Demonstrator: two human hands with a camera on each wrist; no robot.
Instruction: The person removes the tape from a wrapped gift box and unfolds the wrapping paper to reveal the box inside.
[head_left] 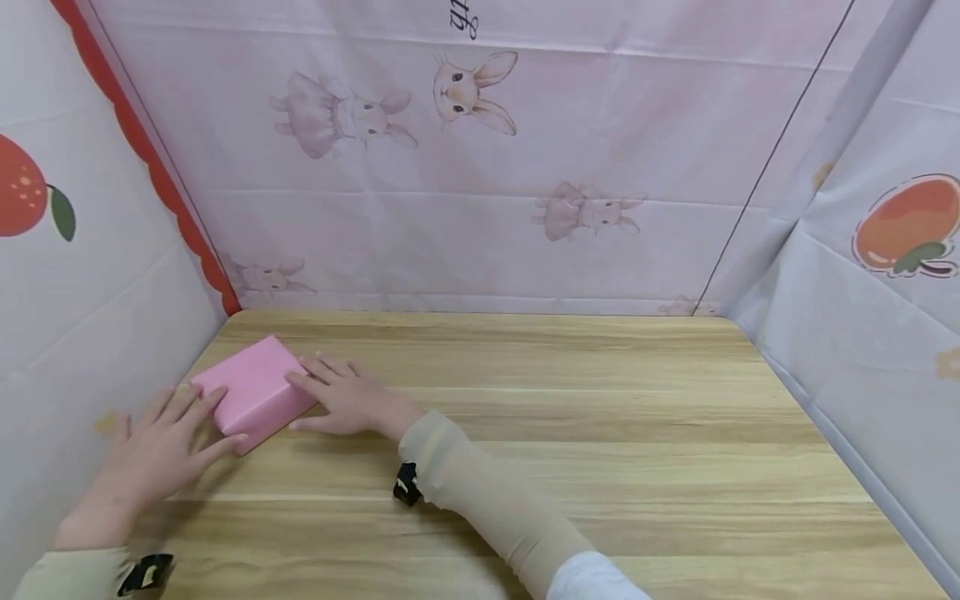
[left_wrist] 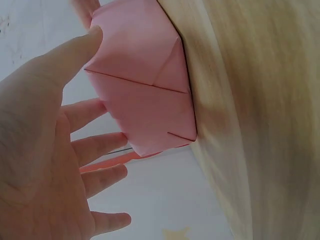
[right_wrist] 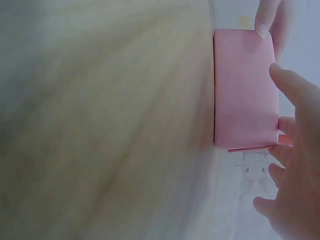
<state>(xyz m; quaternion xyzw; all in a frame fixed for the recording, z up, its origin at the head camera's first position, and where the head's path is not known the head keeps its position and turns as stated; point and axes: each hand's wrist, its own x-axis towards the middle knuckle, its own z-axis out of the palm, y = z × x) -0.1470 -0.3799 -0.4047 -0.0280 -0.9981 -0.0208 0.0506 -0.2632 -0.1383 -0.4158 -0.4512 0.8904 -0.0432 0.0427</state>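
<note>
A box wrapped in pink paper [head_left: 253,382] lies at the far left of the wooden table, turned at an angle. My left hand [head_left: 153,457] touches its left end, fingers spread and nearly straight along the upper edge, thumb at the near corner. In the left wrist view, folded paper flaps [left_wrist: 142,110] with creased seams cover that end. At the box's right end, my right hand [head_left: 354,402] lies with fingers extended and its fingertips at the top edge. The right wrist view shows the box's smooth long side [right_wrist: 245,90], with the right thumb at its upper edge.
The wooden table [head_left: 570,450] stretches away to the right. A pink rabbit-print cloth [head_left: 480,250] hangs behind it. White fruit-print cloths close off the left side [head_left: 90,317] and right side [head_left: 862,350]. Each wrist carries a small black device [head_left: 407,485].
</note>
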